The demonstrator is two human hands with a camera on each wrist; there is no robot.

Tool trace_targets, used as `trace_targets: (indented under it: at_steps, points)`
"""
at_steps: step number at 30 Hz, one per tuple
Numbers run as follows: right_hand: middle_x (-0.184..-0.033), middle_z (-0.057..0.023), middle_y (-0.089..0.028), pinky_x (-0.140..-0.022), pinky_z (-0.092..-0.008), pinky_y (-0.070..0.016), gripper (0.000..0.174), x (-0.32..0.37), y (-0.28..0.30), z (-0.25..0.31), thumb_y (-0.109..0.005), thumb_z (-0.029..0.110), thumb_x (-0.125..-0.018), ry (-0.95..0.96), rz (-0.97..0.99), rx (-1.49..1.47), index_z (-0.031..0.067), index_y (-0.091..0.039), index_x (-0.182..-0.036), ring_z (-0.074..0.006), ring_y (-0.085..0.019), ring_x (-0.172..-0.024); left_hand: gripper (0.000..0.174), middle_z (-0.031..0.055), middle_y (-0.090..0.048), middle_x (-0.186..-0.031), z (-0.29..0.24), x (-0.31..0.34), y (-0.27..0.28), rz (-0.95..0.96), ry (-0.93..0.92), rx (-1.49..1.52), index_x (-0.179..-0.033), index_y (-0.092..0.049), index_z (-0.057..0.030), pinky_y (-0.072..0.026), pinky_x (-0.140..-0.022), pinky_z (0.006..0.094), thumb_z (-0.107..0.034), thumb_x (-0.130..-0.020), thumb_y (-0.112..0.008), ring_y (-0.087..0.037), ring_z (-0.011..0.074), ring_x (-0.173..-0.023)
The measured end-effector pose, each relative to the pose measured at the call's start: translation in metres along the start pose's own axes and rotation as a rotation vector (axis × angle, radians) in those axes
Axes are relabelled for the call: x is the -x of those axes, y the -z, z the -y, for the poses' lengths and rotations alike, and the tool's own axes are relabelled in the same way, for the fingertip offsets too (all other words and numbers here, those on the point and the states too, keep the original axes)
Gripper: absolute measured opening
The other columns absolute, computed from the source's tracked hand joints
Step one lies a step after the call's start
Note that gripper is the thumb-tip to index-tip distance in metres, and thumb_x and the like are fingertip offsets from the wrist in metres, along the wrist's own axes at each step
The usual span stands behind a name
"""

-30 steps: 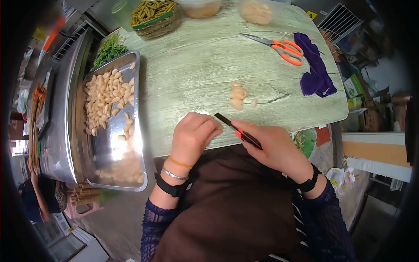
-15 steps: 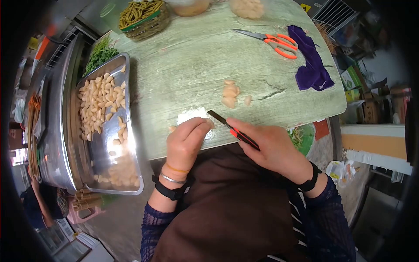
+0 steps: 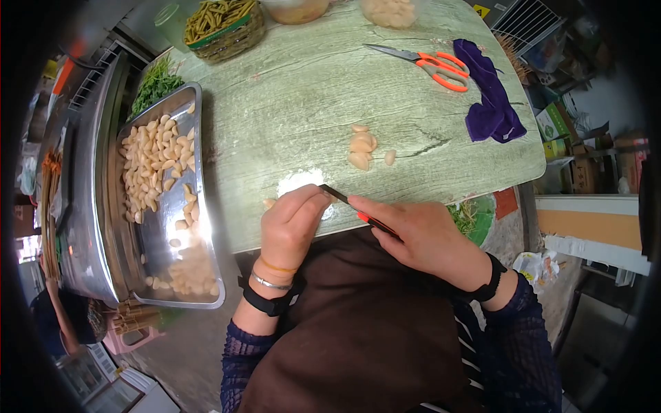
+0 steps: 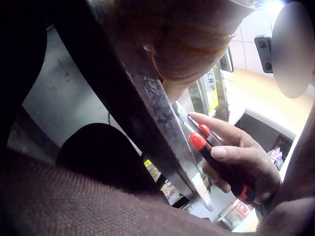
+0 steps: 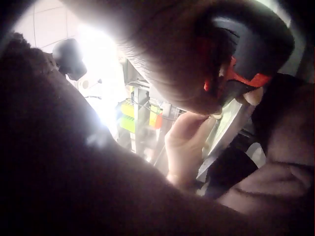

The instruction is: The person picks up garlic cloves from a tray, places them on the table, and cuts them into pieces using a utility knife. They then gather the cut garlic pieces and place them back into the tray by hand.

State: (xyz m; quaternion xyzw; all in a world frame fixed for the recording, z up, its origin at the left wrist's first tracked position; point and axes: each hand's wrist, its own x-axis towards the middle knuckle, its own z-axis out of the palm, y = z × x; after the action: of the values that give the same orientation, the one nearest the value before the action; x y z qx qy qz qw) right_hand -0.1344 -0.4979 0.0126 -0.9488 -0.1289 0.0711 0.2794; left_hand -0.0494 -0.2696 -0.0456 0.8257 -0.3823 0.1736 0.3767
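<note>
Over the near edge of the green wood-grain table [image 3: 289, 110], my left hand [image 3: 286, 224] pinches a small pale clove [image 5: 216, 116], likely peeled garlic, mostly hidden by the fingers. My right hand [image 3: 427, 237] grips a red-and-black-handled utility knife [image 4: 221, 164], its forefinger stretched along the top. The dark blade [image 3: 334, 193] points left, its tip right at the left fingertips. A little heap of pale cloves [image 3: 361, 146] lies beyond the hands, with a single clove [image 3: 390, 157] to its right. Another clove [image 3: 269, 203] shows beside the left knuckles.
At left a steel tray [image 3: 200, 138] holds many cloves, with green herbs [image 3: 157, 86] behind it. Orange-handled scissors [image 3: 451, 76] and a purple cloth [image 3: 492, 103] lie at the far right. A basket of cut green pods [image 3: 224, 34] and tubs [image 3: 389, 12] line the back.
The knife has come left and slightly down, so its tip now meets the left fingertips. The left hand keeps its pinch, and the clove that showed there is now mostly covered.
</note>
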Motion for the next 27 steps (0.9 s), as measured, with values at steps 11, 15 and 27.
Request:
trace_targets:
  at_steps: [11,15,27]
  points:
    - [-0.080,-0.0057,-0.068,-0.060,-0.0432,-0.0515,0.053,-0.012,-0.010,0.005,-0.068,0.015,-0.094,0.035,-0.021,0.116,0.0227,-0.059,-0.145,-0.0287,-0.068,-0.071,0.021,0.0095,-0.073,-0.099,-0.001,0.001,-0.001,0.000,0.015,0.009,-0.095,-0.073,-0.0041,-0.0597,-0.074,0.0351,0.004,-0.078,-0.083,-0.073,0.0270,-0.087]
    - [-0.079,-0.0062,-0.067,-0.060,-0.0433,-0.0516,0.054,-0.001,-0.007,0.002,-0.067,0.014,-0.094,0.017,0.008,0.159,0.0228,-0.058,-0.146,-0.0293,-0.068,-0.070,0.023,0.0082,-0.072,-0.100,0.001,0.001,-0.002,-0.009,0.014,0.013,-0.097,-0.073,-0.0055,-0.0589,-0.074,0.0362,0.003,-0.078,-0.081,-0.072,0.0272,-0.088]
    - [-0.097,-0.0124,-0.075,-0.074,-0.0365,-0.0566,0.061,0.029,0.019,-0.013,-0.072,0.009,-0.092,-0.177,-0.202,-0.192,0.0199,-0.057,-0.150,-0.0303,-0.075,-0.083,0.028,0.0123,-0.069,-0.112,-0.003,-0.046,-0.009,-0.004,0.045,-0.011,-0.110,-0.071,-0.0051,-0.0589,-0.075,0.0366,0.004,-0.084,-0.077,-0.071,0.0298,-0.096]
